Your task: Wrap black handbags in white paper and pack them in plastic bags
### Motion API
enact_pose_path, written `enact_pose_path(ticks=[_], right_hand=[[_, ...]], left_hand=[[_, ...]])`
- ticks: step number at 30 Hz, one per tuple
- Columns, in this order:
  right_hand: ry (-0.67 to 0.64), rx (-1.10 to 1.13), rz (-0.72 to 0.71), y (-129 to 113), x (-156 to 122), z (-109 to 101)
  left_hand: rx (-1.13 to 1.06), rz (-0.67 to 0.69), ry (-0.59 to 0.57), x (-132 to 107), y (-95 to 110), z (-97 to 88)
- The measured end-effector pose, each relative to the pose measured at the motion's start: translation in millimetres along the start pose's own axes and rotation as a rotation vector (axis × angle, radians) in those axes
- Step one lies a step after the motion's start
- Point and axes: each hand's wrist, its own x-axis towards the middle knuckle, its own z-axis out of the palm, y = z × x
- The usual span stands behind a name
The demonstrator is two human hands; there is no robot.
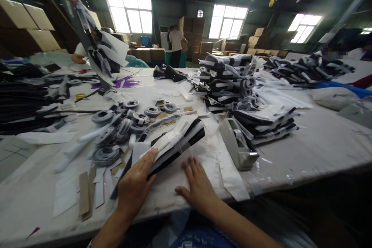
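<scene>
My left hand (136, 186) lies on the near end of a folded black-and-white fabric piece in clear plastic (177, 141), fingers stretched out and pressing it to the white table (314, 147). Beside it, my right hand (197, 186) rests flat with fingers spread on a clear plastic bag (223, 162) spread over the table's front edge. Neither hand grips anything. A grey tape dispenser (238, 143) stands just right of my right hand.
Several rolls of grey tape (128, 122) and cardboard strips (87, 193) lie to the left. Stacks of bagged black-and-white pieces (229, 81) fill the middle and right. Black strips (20, 104) pile at the far left. A person (176, 46) stands at the back among cardboard boxes.
</scene>
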Motion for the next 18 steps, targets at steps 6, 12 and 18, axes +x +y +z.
enact_pose_path(ticks=[6,12,18], right_hand=[[-0.121,0.071,-0.59,-16,48,-7],[-0.027,0.017,-0.44,-11,50,2],[-0.036,0.065,-0.57,-19,25,-22]], left_hand=[[-0.003,-0.007,0.009,-1,-1,1.7],[-0.019,0.003,0.014,-1,4,1.9],[-0.021,0.074,0.052,-3,12,6.4]])
